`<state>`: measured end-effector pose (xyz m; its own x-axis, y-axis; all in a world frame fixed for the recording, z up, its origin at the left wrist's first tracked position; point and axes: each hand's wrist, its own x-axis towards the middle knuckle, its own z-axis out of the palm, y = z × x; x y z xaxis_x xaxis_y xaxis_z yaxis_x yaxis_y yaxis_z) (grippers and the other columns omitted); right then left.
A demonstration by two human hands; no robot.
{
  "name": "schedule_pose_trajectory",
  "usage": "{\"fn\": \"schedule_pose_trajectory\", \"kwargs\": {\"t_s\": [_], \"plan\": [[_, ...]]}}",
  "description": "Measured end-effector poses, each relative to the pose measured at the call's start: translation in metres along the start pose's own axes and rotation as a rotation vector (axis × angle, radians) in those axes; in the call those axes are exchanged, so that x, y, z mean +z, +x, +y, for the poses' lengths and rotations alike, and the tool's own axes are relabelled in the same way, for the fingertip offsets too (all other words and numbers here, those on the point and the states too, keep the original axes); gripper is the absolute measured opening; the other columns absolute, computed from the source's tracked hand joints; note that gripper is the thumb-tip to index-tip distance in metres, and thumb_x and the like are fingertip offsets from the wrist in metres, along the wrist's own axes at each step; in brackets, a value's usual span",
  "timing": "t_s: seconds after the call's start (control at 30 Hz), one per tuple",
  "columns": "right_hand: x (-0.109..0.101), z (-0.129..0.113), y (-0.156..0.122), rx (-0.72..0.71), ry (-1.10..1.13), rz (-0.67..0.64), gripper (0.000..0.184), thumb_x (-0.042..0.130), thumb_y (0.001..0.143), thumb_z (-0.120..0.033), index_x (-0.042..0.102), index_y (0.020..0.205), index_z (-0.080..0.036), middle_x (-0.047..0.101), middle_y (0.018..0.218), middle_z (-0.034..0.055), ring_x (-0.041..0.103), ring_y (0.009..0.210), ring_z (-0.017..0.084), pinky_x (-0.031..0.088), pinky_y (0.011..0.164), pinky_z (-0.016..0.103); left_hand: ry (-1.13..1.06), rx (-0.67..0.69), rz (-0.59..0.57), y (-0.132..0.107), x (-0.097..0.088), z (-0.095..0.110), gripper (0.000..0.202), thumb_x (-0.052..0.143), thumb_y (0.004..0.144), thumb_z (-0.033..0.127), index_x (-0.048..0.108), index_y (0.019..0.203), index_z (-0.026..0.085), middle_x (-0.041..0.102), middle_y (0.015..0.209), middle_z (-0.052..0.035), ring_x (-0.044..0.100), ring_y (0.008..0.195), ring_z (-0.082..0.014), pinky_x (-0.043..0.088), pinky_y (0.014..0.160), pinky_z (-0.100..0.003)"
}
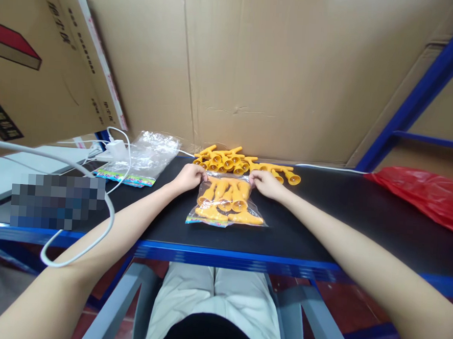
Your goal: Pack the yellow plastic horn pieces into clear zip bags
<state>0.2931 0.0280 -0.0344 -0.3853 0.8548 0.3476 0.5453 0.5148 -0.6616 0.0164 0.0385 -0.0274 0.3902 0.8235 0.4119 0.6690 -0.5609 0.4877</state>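
Observation:
A clear plastic bag (228, 200) lies on the black tabletop in front of me, filled with several yellow plastic horn-shaped pieces (226, 197). Its printed, colourful edge faces me. My left hand (189, 178) pinches the bag's far left corner. At the far right corner, my right hand (267, 185) has its fingers closed on the bag too. Just beyond the bag sits a loose pile of the same yellow pieces (227, 160), each with a flared, hollow end.
Flat clear bags (150, 154) with printed edges lie to the left, near a white charger (117, 150) and a looping white cable (111, 208). A red plastic bag (424, 194) rests at the right. Cardboard (274, 75) stands behind the table; a blue frame edge (236, 257) runs along the front.

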Motion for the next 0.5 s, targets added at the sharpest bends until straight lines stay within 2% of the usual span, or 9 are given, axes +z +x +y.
{"fn": "schedule_pose_trajectory", "kwargs": {"t_s": [0.1,0.2,0.37,0.5], "plan": [[-0.002,-0.002,-0.003,-0.077,-0.139,-0.019,0.015,0.034,0.063,-0.009,0.046,0.060,-0.018,0.052,0.061,-0.0007,0.049,0.062,0.012,0.039,0.064,0.025,0.163,0.081,-0.002,-0.002,-0.002,0.004,0.032,0.037,0.063,0.002,0.065,0.064,0.018,0.066,0.073,-0.0024,0.059,0.074,-0.0152,0.043,0.073,-0.023],[-0.004,-0.005,-0.005,-0.098,-0.183,-0.042,0.016,0.035,0.067,-0.011,0.049,0.063,-0.017,0.053,0.064,0.0002,0.049,0.063,0.013,0.038,0.064,0.024,0.266,0.124,-0.012,-0.005,-0.003,0.006,0.030,0.039,0.064,0.003,0.064,0.068,0.019,0.065,0.076,-0.0037,0.058,0.077,-0.0169,0.042,0.073,-0.024],[-0.008,-0.015,-0.009,-0.063,-0.176,-0.064,0.021,0.035,0.075,-0.019,0.052,0.062,-0.016,0.056,0.064,0.0007,0.049,0.062,0.012,0.037,0.062,0.024,0.259,0.192,0.003,-0.007,-0.004,0.006,0.029,0.042,0.067,0.002,0.064,0.074,0.019,0.065,0.083,-0.0057,0.059,0.081,-0.0197,0.041,0.075,-0.027],[-0.010,-0.025,-0.013,-0.009,-0.222,-0.060,0.036,0.036,0.083,-0.037,0.049,0.056,-0.016,0.052,0.057,0.0007,0.046,0.056,0.012,0.035,0.058,0.025,0.289,0.253,-0.007,-0.008,-0.004,0.008,0.026,0.044,0.071,0.005,0.064,0.080,0.018,0.065,0.091,-0.0089,0.059,0.086,-0.0219,0.042,0.077,-0.030]]}}
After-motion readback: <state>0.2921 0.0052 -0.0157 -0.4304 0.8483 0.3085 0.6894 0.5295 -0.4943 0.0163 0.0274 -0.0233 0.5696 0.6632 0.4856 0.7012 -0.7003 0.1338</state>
